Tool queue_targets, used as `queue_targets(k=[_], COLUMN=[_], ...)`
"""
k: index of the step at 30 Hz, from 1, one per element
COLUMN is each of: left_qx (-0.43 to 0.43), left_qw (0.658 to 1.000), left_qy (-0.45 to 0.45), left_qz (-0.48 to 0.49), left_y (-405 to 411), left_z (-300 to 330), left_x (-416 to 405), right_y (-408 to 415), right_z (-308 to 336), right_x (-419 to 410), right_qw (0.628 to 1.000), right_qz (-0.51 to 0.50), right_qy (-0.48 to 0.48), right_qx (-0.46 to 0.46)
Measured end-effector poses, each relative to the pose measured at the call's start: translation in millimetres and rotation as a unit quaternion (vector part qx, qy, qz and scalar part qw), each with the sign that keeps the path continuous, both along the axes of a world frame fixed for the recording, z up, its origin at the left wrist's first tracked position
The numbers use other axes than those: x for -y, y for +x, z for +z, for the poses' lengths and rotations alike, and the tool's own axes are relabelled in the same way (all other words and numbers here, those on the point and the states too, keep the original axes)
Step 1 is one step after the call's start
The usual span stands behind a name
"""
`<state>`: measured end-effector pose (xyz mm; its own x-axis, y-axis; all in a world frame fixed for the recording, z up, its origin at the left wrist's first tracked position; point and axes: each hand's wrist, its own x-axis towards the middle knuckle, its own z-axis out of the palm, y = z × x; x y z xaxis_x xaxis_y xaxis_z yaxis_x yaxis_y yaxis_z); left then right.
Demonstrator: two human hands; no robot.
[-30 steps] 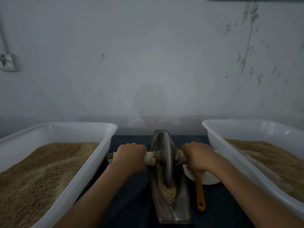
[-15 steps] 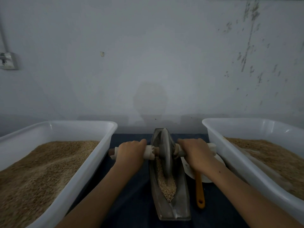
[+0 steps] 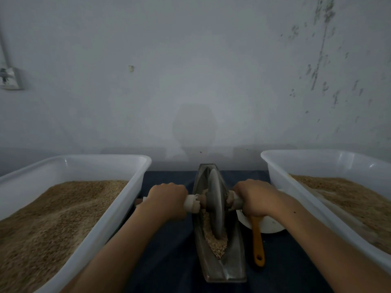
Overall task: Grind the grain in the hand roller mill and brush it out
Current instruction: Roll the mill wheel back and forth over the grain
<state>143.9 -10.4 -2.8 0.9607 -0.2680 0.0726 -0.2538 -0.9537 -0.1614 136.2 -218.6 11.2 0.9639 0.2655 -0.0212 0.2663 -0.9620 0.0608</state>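
A dark metal boat-shaped trough (image 3: 231, 265) lies lengthwise on the dark blue table between two tubs. A grey grinding wheel (image 3: 215, 206) stands upright in it on a white axle handle (image 3: 191, 203). My left hand (image 3: 166, 200) grips the axle's left end and my right hand (image 3: 252, 197) grips its right end. Crushed grain (image 3: 215, 242) is heaped in the trough at the near foot of the wheel. An orange-handled brush (image 3: 258, 242) lies just right of the trough, its head hidden under my right hand.
A white tub (image 3: 118, 208) full of grain stands at the left, another white tub (image 3: 281, 187) with grain at the right. A white bowl (image 3: 268, 226) sits under the brush beside the right tub. A grey wall rises close behind the table.
Both hands first pushed the wheel away along the trough, then drew it back toward me. The grain heap at the near end has spread a little.
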Motion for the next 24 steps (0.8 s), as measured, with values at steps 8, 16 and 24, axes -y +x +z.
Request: queue_targets(k=[8, 16, 24], left_qx=[0.124, 0.114, -0.012], left_qw=[0.991, 0.992, 1.000], left_qy=[-0.052, -0.044, 0.011], left_qz=[0.008, -0.010, -0.010], left_y=[4.6, 6.7, 2.3], left_z=[-13.0, -11.5, 1.4], left_x=[2.7, 0.0, -4.3], right_y=[2.5, 5.2, 1.1], right_z=[-11.2, -8.5, 2.5], right_x=[-5.9, -6.6, -1.3], right_qw=[0.994, 0.997, 0.999], right_qz=[-0.020, -0.034, -0.017], right_qy=[0.022, -0.001, -0.017], right_qx=[0.106, 0.073, -0.031])
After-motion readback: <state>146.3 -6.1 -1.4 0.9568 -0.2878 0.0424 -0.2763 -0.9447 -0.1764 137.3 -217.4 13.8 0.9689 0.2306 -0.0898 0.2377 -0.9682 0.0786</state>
